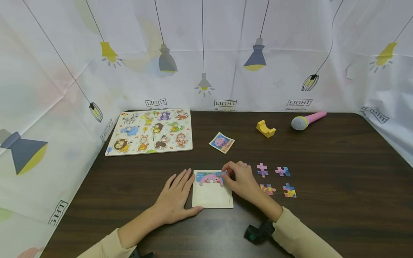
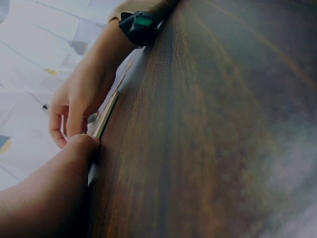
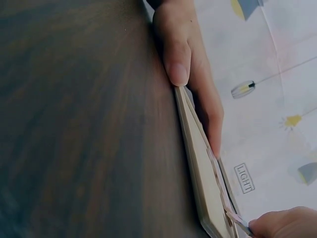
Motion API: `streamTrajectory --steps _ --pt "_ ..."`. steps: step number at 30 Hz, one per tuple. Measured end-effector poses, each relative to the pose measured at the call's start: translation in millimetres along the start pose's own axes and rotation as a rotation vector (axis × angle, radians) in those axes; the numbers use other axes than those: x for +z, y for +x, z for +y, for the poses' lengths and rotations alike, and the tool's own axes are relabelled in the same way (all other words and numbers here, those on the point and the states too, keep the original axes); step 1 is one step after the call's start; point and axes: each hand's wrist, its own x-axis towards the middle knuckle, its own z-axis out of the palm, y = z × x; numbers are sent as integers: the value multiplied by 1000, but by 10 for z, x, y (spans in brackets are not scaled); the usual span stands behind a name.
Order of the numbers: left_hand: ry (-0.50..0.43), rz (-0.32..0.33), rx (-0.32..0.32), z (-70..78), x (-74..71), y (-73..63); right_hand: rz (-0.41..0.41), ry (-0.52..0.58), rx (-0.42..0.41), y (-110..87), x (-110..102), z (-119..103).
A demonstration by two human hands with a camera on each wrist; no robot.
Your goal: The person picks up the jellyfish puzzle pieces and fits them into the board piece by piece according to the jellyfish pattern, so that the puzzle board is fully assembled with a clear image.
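A pale wooden puzzle tray (image 1: 212, 197) lies flat on the dark table, with joined jigsaw pieces (image 1: 209, 178) along its top showing a pink face on blue. My left hand (image 1: 174, 199) rests spread at the tray's left side, thumb at the lower left corner. In the right wrist view, the left thumb (image 3: 178, 64) meets the tray's edge. At the tray's upper right corner my right hand (image 1: 242, 181) pinches a jigsaw piece (image 3: 237, 220), which tilts up from the tray there. The fingers hide most of this piece in the head view.
Several loose jigsaw pieces (image 1: 262, 170) lie right of the tray, one partly behind the right hand. Beyond it are a small picture card (image 1: 222, 142), a yellow curved block (image 1: 266, 129) and a pink toy microphone (image 1: 308, 120). An animal puzzle board (image 1: 150, 132) lies back left.
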Motion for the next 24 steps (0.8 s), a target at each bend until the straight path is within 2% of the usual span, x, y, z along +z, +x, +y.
streamTrajectory --steps 19,24 --pt "-14 -21 -11 6 -19 0 0 -135 -66 -27 35 -3" --pt "-13 -16 -6 6 -18 2 22 -174 -127 -41 52 3"
